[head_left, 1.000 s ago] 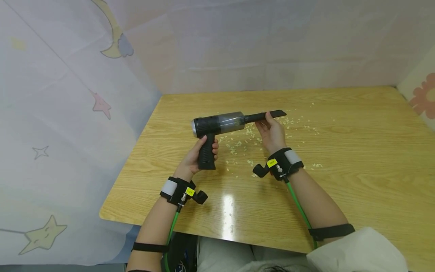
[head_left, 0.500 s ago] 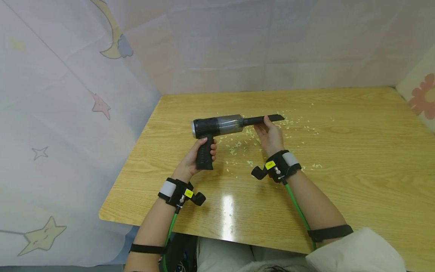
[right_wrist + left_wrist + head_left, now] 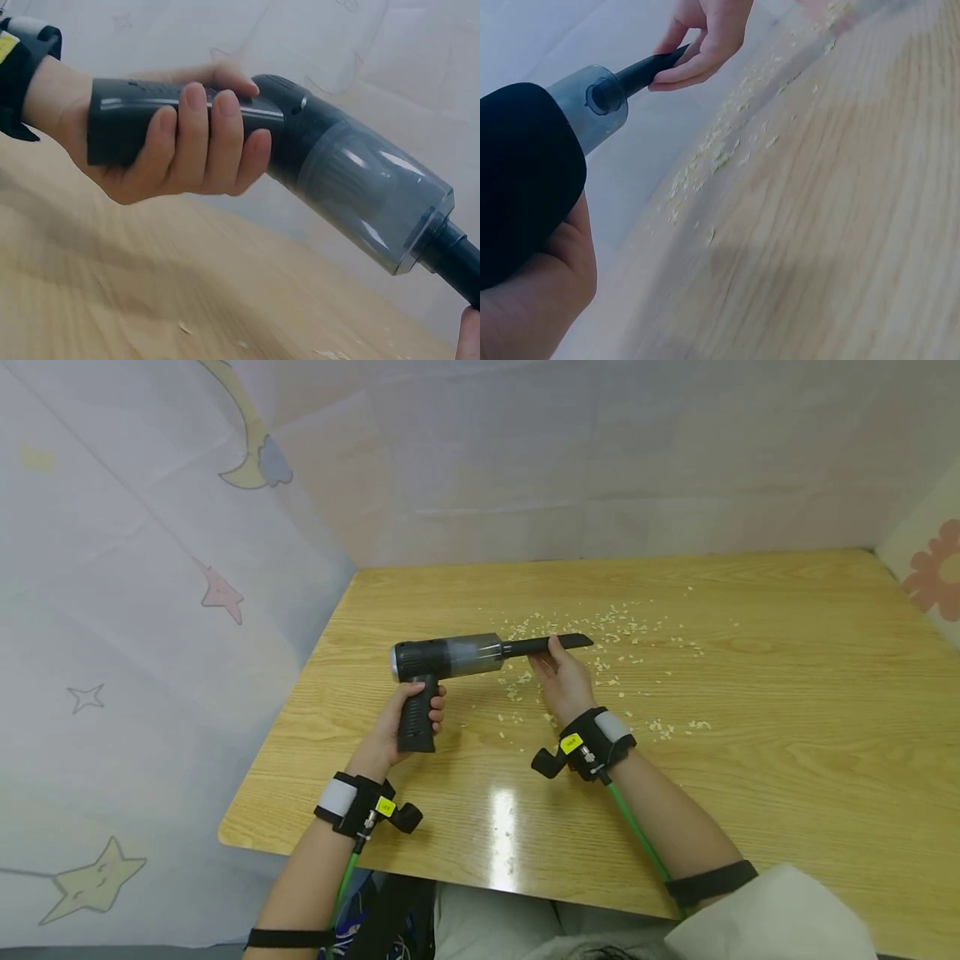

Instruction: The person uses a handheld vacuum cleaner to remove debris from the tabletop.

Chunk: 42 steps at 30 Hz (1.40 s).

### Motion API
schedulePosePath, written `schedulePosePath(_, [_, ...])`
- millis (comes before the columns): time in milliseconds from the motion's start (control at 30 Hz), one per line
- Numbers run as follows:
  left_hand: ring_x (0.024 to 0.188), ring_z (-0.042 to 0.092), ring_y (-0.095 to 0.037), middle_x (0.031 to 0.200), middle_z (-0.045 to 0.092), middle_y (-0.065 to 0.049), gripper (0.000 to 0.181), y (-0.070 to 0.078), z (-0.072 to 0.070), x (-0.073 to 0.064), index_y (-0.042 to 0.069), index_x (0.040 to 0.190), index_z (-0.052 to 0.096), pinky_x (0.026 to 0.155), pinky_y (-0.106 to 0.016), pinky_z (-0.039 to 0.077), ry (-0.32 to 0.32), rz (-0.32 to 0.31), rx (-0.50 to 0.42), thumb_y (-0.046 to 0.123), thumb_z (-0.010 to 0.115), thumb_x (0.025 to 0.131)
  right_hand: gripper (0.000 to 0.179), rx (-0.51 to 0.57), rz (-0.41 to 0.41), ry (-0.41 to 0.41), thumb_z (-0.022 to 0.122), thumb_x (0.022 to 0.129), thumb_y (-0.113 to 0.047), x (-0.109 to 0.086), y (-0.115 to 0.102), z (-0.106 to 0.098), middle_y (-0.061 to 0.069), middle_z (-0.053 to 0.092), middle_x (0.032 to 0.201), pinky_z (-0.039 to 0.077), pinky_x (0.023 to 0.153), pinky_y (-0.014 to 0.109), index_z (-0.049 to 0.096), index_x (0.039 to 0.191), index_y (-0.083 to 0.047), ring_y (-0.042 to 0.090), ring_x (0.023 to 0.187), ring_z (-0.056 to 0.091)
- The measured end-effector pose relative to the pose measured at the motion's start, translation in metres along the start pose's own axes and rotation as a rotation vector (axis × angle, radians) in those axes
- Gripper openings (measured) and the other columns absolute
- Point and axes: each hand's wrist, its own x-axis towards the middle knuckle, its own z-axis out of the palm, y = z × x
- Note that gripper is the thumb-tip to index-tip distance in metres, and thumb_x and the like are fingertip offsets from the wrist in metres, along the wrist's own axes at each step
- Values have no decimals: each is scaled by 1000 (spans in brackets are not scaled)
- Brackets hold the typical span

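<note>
A black handheld vacuum cleaner (image 3: 472,654) with a clear dust cup (image 3: 382,199) is held above the table, its nozzle to the right. My left hand (image 3: 390,718) grips the handle (image 3: 417,718), the fingers wrapped round it in the right wrist view. The thumb and fingers of my right hand (image 3: 566,681) pinch the slim black nozzle (image 3: 576,641) near its tip. In the left wrist view the right hand (image 3: 716,41) also shows at the nozzle's end. Pale flakes (image 3: 622,622) lie scattered on the table below and behind the nozzle.
The wooden table (image 3: 810,735) runs wide to the right. Its far edge meets a pale fabric backdrop (image 3: 480,460); another printed sheet (image 3: 150,652) hangs on the left. A small cluster of flakes (image 3: 663,728) lies right of the right wrist.
Both hands have moved left and toward the body, carrying the vacuum cleaner with them. More of the flakes behind the nozzle now show. Both grips look unchanged.
</note>
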Motion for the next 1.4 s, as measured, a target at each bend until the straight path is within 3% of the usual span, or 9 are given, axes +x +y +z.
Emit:
schedulePosePath(167, [68, 57, -8, 80, 57, 1, 31, 5, -15, -25, 8, 104, 51, 64, -19, 50, -30, -19, 1, 27, 26, 102, 12, -28, 52, -16, 46, 98, -21, -7, 24, 3, 1, 55, 93, 37, 111, 24, 49, 103, -10, 12, 96, 53])
schedulePosePath(433, [72, 58, -9, 83, 58, 0, 42, 5, -44, -63, 7, 106, 54, 68, -19, 50, -148, -51, -4, 25, 17, 103, 44, -79, 146, -44, 40, 101, -22, -29, 59, -2, 7, 45, 113, 34, 114, 24, 32, 141, -5, 20, 129, 41])
schedulePosePath(500, [73, 58, -8, 84, 59, 1, 44, 4, -49, -71, 7, 107, 54, 69, -19, 50, -163, -57, 8, 24, 14, 103, 41, -92, 156, -51, 40, 102, -21, -35, 66, -4, 8, 45, 113, 33, 114, 25, 36, 138, -4, 23, 133, 39])
schedulePosePath(667, [75, 59, -7, 86, 59, 2, 46, 3, -57, -88, 8, 109, 54, 72, -18, 50, -182, -72, 41, 24, 11, 103, 19, -103, 174, -46, 42, 101, -19, -42, 81, -8, 11, 48, 113, 34, 114, 28, 47, 114, -5, 26, 128, 42])
schedulePosePath(767, [76, 59, -7, 87, 59, 2, 46, 3, -59, -95, 8, 109, 53, 74, -18, 50, -191, -83, 34, 23, 10, 103, 27, -119, 192, -44, 42, 102, -19, -45, 87, -8, 15, 48, 120, 34, 114, 29, 46, 121, -2, 29, 134, 40])
schedulePosePath(933, [79, 58, -8, 89, 59, 2, 42, 2, -68, -103, 8, 111, 52, 75, -19, 50, -204, -81, 15, 24, 14, 103, 46, -118, 235, -56, 40, 102, -15, -48, 96, -3, 21, 41, 135, 31, 116, 30, 30, 142, 5, 32, 141, 33])
schedulePosePath(1067, [80, 58, -8, 91, 58, 1, 42, 5, -76, -115, 7, 113, 52, 75, -19, 50, -222, -61, 7, 24, 15, 103, 46, -129, 269, -81, 39, 102, -12, -51, 107, 5, 25, 35, 142, 31, 116, 31, 27, 143, 7, 33, 141, 34])
schedulePosePath(1167, [80, 58, -9, 91, 59, 0, 47, 9, -79, -128, 6, 113, 52, 76, -19, 50, -225, -51, 17, 21, 9, 102, 47, -141, 290, -103, 39, 102, -11, -53, 117, 9, 27, 31, 145, 31, 116, 32, 26, 143, 8, 35, 140, 34])
schedulePosePath(1400, [82, 58, -10, 92, 59, -1, 46, 10, -88, -151, 6, 115, 52, 79, -20, 50, -203, -84, -31, 22, 11, 103, 50, -112, 351, -81, 41, 101, -6, -55, 134, 12, 32, 24, 148, 30, 117, 33, 21, 144, 10, 38, 141, 31])
